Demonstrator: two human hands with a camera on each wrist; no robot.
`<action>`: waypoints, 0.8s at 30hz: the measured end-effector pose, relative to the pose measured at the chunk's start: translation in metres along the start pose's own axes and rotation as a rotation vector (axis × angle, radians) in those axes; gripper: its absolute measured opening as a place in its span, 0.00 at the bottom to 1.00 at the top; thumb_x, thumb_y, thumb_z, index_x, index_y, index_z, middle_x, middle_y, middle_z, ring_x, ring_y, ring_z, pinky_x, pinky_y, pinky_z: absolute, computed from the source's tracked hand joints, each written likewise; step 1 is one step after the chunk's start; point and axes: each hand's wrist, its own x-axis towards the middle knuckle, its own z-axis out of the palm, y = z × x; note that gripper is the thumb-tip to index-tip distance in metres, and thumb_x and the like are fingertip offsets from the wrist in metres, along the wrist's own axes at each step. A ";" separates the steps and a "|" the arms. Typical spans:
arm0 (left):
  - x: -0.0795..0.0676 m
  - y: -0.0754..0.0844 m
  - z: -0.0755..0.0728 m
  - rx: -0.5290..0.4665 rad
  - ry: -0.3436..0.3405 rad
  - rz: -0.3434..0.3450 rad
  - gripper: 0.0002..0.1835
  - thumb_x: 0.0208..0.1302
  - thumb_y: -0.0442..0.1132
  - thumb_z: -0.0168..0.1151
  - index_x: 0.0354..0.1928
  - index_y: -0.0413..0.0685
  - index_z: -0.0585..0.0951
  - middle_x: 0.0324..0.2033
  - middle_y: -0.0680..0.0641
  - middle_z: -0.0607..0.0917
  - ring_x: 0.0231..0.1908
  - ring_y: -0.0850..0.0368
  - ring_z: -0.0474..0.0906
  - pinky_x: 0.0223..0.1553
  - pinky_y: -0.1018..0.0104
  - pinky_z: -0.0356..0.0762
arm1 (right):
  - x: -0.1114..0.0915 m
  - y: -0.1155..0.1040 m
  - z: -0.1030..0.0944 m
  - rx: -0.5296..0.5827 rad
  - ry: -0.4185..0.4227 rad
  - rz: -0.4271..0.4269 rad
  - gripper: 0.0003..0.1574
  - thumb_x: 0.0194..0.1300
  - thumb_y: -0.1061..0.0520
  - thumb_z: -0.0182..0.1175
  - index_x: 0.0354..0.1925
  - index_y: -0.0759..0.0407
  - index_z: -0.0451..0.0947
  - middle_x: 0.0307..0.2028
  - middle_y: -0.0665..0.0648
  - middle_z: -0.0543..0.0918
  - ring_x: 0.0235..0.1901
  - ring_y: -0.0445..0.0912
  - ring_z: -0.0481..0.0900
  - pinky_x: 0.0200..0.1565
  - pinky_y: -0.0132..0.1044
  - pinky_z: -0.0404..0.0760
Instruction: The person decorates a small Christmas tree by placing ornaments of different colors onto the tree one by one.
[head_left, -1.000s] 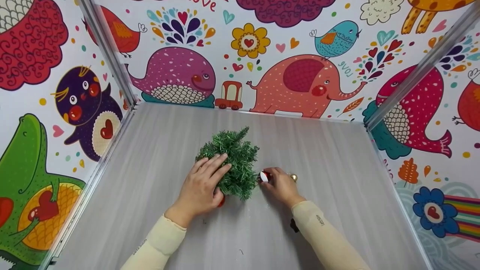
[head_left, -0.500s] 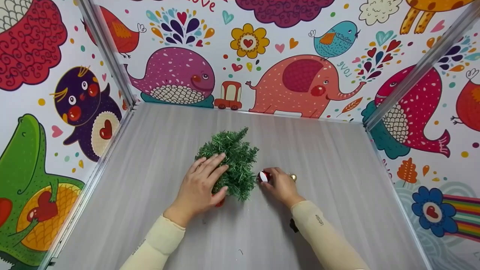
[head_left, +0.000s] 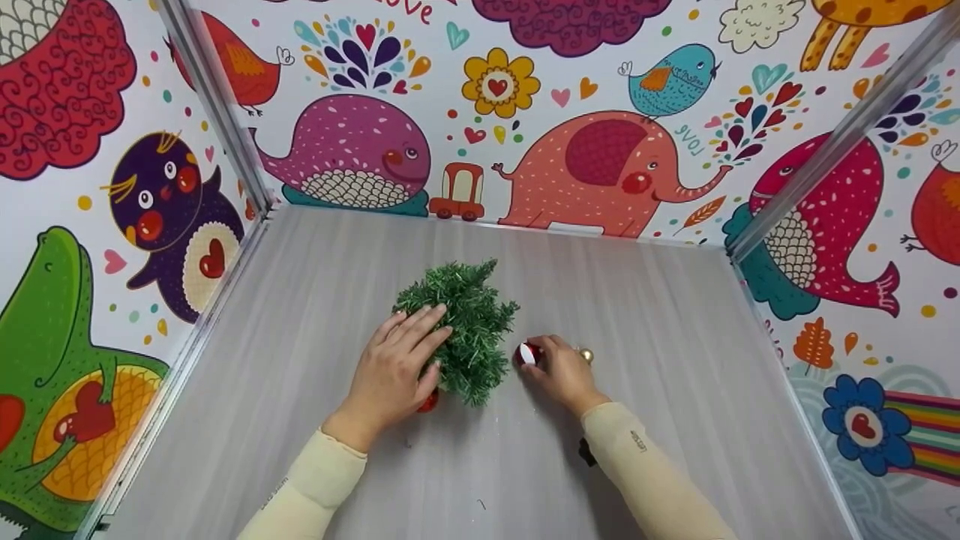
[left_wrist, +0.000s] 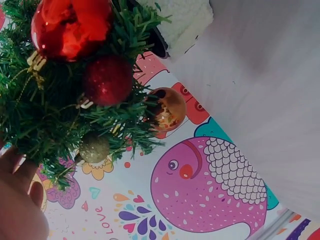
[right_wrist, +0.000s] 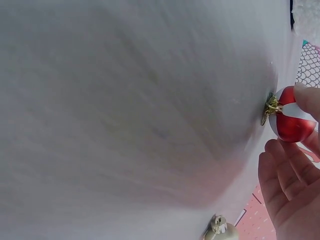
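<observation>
Now 1 red-and-white bauble (right_wrist: 291,128) in the right grip (head_left: 568,377), near the green tree (head_left: 474,330).

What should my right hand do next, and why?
I'd probably bring the red-and-white ball across to the small green tree. The right hand pinches that ball just beside the tree, the left hand rests on the tree, and other ornaments, like a shiny red ball, hang there already.
</observation>
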 end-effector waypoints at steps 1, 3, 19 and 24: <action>0.000 0.000 0.000 -0.002 0.003 0.000 0.24 0.59 0.39 0.60 0.59 0.46 0.80 0.69 0.46 0.71 0.67 0.49 0.67 0.69 0.51 0.57 | 0.000 0.000 0.000 0.001 0.000 0.000 0.29 0.61 0.49 0.71 0.58 0.57 0.78 0.51 0.58 0.81 0.48 0.53 0.82 0.50 0.48 0.80; -0.001 -0.001 0.000 -0.008 0.018 0.000 0.24 0.58 0.37 0.59 0.59 0.45 0.80 0.68 0.46 0.72 0.67 0.48 0.68 0.68 0.50 0.58 | 0.000 0.000 0.000 0.002 0.002 0.000 0.29 0.60 0.49 0.71 0.57 0.57 0.78 0.51 0.58 0.81 0.48 0.53 0.82 0.49 0.48 0.80; 0.000 -0.002 -0.001 0.006 0.037 -0.021 0.25 0.57 0.33 0.53 0.58 0.45 0.80 0.67 0.46 0.73 0.66 0.49 0.69 0.68 0.50 0.59 | 0.002 -0.004 0.000 0.022 0.006 0.011 0.28 0.59 0.53 0.73 0.55 0.60 0.78 0.50 0.57 0.81 0.45 0.51 0.82 0.48 0.48 0.79; 0.000 -0.002 -0.001 0.006 0.040 -0.021 0.25 0.55 0.34 0.55 0.58 0.45 0.80 0.67 0.46 0.73 0.66 0.49 0.69 0.67 0.49 0.60 | 0.001 -0.005 -0.001 0.055 -0.007 0.024 0.28 0.58 0.55 0.73 0.55 0.60 0.78 0.50 0.57 0.80 0.44 0.50 0.82 0.47 0.44 0.81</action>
